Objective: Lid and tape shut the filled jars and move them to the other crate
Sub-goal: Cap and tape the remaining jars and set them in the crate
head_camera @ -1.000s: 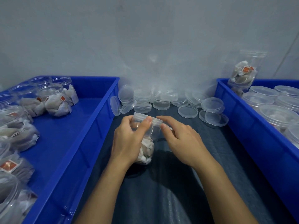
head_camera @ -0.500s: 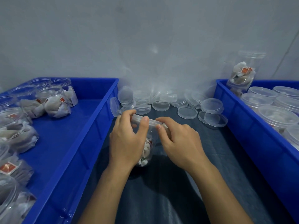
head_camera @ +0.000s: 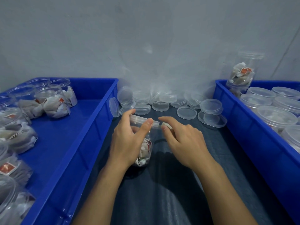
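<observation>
**Lid seal at risk while the tape goes on**

The filled jar (head_camera: 144,146) stands on the dark cloth (head_camera: 162,200) between the two crates, its lid (head_camera: 142,120) seated on top. The left hand (head_camera: 129,143) wraps the jar, thumb pressed on the lid's rim. The right hand (head_camera: 185,142), just right of the lid, has its fingers loosely curled, thumb and forefinger apparently pinching something pale, probably tape; too blurred to be sure.

Clear tape could wrinkle or stick to itself if pulled unevenly. The tilted jar could tip if the left hand loosens. Loose lids (head_camera: 211,111) lie beyond; the left crate (head_camera: 90,127) holds unlidded jars, the right crate (head_camera: 240,120) lidded ones.
</observation>
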A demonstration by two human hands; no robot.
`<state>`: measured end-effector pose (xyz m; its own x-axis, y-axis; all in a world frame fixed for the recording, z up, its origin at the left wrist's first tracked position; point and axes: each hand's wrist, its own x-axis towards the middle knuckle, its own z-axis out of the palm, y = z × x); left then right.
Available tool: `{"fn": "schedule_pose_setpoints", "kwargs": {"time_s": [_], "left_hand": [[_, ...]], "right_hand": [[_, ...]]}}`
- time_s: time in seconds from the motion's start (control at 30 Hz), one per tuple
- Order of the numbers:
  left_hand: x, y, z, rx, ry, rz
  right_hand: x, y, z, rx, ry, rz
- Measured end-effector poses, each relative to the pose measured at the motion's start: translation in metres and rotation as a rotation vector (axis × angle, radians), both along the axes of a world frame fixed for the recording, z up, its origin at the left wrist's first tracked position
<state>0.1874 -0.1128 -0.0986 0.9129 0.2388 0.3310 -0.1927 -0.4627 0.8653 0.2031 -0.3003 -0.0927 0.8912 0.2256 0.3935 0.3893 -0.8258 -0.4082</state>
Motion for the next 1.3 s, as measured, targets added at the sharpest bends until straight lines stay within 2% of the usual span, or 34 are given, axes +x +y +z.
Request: {"fn": "schedule_pose_setpoints", "kwargs": {"time_s": [0.23,0.5,0.6,0.77,0.9,0.97,1.07,1.23,1.3], "left_hand": [[-0.001,0.004,-0.001,-0.116,-0.012,-0.076],[0.002,0.007,-0.003,-0.314,0.047,-0.204],[0.002,0.006,-0.004,-0.222,0.033,-0.184],[-0.003,-0.004,0.0,0.092,-0.148,0.152],[-0.007,-0.016,-0.003,0.182,-0.083,0.132],[-0.006,-0.013,-0.002,0.172,-0.057,0.11],[-0.003,-0.003,0.0,0.05,-0.017,0.089],[-0.005,0.0,0.002,-0.014,0.02,0.026],[-0.004,0.0,0.002,-0.034,0.017,0.002]], "right_hand": [[0.001,0.002,0.0,0.031,0.074,0.04],[-0.003,0.006,-0.001,0.065,0.032,0.067],[-0.004,0.007,-0.002,0.082,0.008,0.061],[-0.005,0.012,-0.002,0.077,-0.037,0.034],[-0.009,0.018,0.001,0.097,-0.04,0.043],[-0.011,0.017,0.004,0.15,0.01,0.082],[-0.01,0.012,0.006,0.199,0.031,0.124],[-0.006,0.007,0.004,0.064,-0.026,0.049],[-0.003,0.005,0.002,0.068,-0.01,0.036]]}}
